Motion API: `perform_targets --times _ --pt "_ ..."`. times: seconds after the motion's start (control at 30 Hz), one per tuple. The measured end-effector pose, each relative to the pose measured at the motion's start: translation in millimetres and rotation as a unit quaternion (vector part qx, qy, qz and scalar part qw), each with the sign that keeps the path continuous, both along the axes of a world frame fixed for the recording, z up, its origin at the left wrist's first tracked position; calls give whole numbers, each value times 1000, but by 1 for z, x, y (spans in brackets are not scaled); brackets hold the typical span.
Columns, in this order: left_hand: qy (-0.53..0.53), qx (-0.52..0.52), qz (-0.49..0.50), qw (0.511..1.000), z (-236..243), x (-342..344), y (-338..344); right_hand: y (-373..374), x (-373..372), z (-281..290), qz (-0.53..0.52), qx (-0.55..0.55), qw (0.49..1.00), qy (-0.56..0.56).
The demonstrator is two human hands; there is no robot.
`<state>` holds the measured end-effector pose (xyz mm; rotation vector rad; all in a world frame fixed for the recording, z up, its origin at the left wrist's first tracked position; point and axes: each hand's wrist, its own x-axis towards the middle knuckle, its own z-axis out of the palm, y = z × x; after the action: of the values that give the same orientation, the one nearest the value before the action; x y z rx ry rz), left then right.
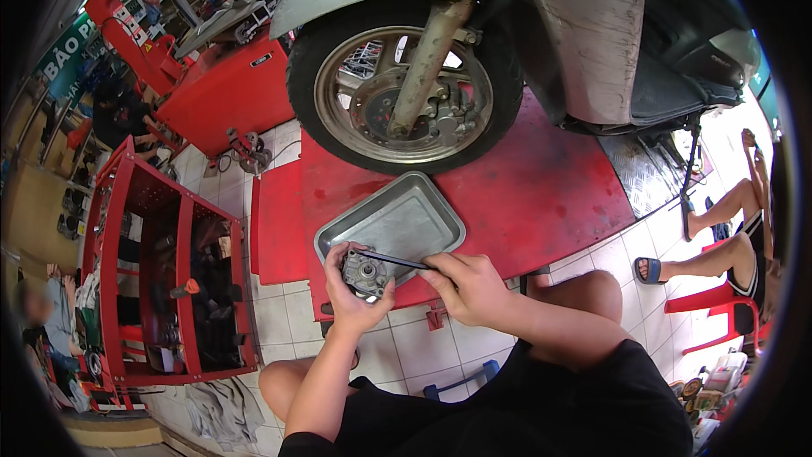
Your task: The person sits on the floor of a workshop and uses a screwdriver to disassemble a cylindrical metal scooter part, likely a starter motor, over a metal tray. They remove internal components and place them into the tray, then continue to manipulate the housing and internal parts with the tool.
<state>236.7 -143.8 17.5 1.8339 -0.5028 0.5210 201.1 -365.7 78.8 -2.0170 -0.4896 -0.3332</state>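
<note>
My left hand is closed around a round cast-metal housing, grey with a hub in its middle and lugs around the edge. It is held up over the near left corner of a shallow metal tray. Between the fingers of my right hand is a slim dark rod-shaped tool. The rod runs leftward, and its far end meets the upper edge of the housing; I cannot make out its tip. The tray rests on a red lift platform.
A scooter's front wheel stands on the platform just beyond the tray. At left is a red tool cart with an orange-handled tool. A seated person's leg and a red plastic stool are at right. A grey cloth lies on the tiled floor.
</note>
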Motion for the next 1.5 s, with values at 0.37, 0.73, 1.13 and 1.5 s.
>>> perform_targets --times 0.37,0.73,1.13,1.5 --pt "7 13 5 1000 5 -2 1 0 -3 -4 24 -118 991 54" --pt "35 -23 12 999 -5 1 0 -6 2 16 29 -135 988 73" --pt "361 -425 35 829 -28 11 0 -47 42 25 -102 -156 982 41" --pt "429 -428 82 791 -39 37 -41 -85 43 57 -128 -164 978 18"
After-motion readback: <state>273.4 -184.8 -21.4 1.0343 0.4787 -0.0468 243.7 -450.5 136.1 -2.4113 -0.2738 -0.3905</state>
